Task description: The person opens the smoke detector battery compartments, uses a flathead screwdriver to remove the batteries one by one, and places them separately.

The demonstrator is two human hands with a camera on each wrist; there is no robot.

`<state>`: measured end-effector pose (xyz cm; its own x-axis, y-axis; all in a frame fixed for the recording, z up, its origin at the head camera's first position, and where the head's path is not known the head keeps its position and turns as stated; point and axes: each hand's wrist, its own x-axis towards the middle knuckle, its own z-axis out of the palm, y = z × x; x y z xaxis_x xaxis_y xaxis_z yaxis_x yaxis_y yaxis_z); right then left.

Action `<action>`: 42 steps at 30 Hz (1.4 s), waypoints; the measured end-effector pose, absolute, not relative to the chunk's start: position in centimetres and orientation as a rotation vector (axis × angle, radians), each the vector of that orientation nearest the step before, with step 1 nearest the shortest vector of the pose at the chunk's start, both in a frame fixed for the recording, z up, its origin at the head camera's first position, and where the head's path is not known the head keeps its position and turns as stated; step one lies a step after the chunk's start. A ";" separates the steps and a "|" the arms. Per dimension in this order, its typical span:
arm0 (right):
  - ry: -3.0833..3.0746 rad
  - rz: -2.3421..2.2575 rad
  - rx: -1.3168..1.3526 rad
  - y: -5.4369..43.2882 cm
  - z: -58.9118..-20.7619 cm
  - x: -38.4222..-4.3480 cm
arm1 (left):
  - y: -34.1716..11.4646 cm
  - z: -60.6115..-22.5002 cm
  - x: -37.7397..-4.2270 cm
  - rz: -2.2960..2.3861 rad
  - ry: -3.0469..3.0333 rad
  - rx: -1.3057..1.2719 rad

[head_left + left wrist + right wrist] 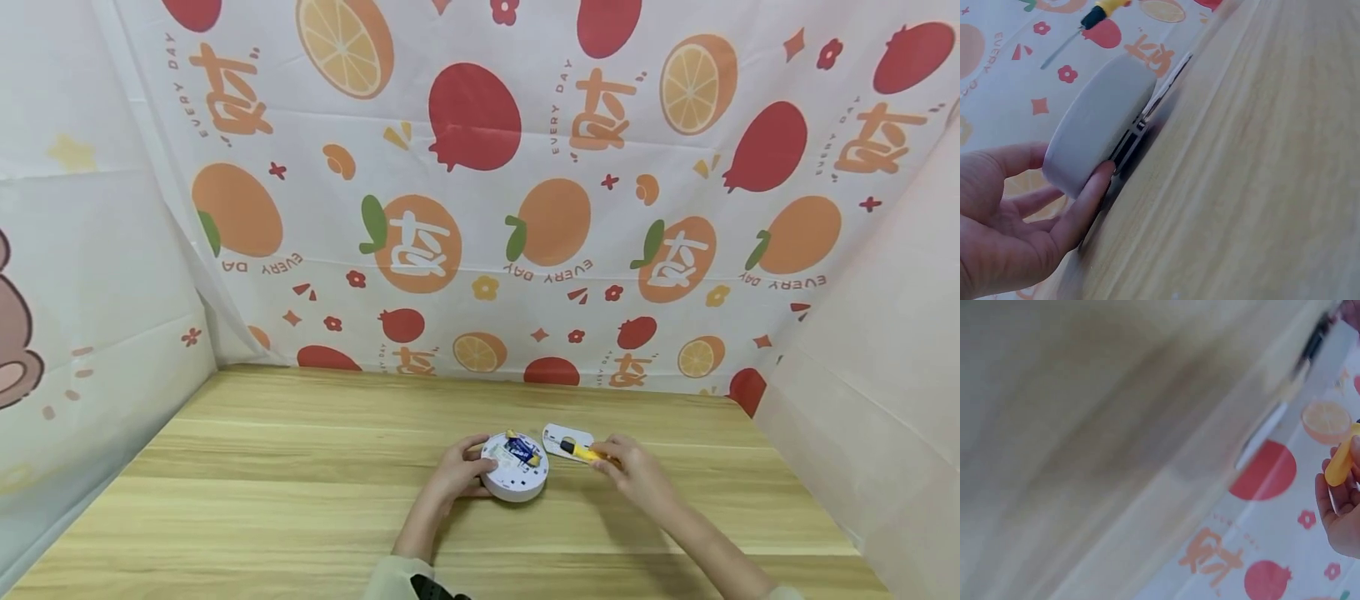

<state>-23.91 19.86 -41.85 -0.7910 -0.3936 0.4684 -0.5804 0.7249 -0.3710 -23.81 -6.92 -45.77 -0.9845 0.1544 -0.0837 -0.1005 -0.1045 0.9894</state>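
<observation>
A round white device (515,482) faces up on the wooden table with its battery bay showing; a blue-and-yellow battery (522,451) sits at that bay. My left hand (459,472) grips its left edge, thumb over the top face. In the left wrist view, the device's smooth white side (1100,119) shows between thumb and fingers. My right hand (632,468) holds a screwdriver (581,452) by its yellow handle, the thin shaft pointing left toward the device. Under the screwdriver lies a white cover plate (557,432), just right of the device. Fingers wrap the yellow handle (1340,464) in the right wrist view.
The wooden table (300,467) spreads out on both sides of the hands. A fruit-printed cloth (480,208) hangs along its back edge, with pale cloth walls (862,350) at left and right. A dark band (431,587) sits at the left wrist.
</observation>
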 end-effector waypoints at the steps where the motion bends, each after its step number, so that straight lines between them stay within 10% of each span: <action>1: -2.572 0.714 0.722 19.9 -41.5 -24.1 | -6.9 -45.8 -23.9 2.214 1.991 0.055; 42: -2.847 0.527 0.162 27.8 -42.5 -32.4 | -6.8 -45.8 -24.1 2.300 2.116 -0.054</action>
